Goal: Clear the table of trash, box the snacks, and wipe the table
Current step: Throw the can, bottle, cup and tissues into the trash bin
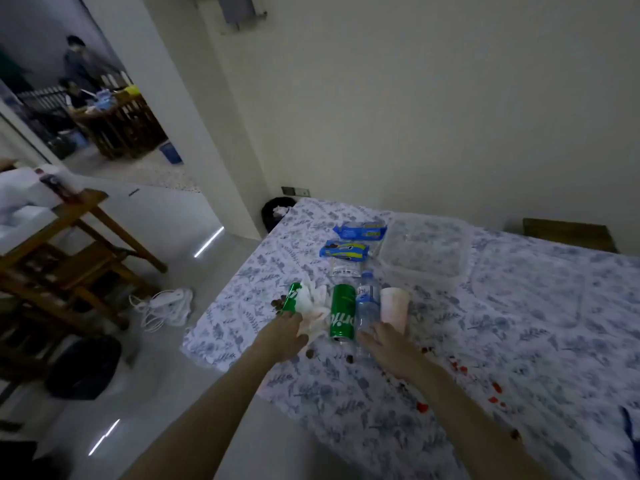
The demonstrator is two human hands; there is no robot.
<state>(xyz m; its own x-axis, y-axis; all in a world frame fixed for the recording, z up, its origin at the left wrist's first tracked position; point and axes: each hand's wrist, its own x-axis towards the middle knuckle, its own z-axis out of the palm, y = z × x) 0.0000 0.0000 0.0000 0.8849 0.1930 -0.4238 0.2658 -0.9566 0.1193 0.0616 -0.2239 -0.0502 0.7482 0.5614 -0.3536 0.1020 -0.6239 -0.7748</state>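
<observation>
On the flowered tablecloth point(519, 323) lie a green Sprite can point(343, 312), a clear water bottle point(367, 306), a white paper cup point(394, 306) and crumpled white tissue point(313, 306) with a green wrapper point(291, 296). My left hand point(282, 336) rests at the tissue's near edge; its fingers are partly hidden. My right hand point(388, 344) hovers, fingers apart, just short of the bottle and cup. Two blue snack packs point(360, 231) point(344, 252) and a clear plastic box point(424, 247) lie further back.
Red and brown crumbs point(457, 367) dot the cloth near me. A black trash bin point(277, 213) stands by the table's far left corner. A wooden shelf point(69, 258), a white cable point(166, 308) and a dark bag point(86, 368) occupy the floor at left.
</observation>
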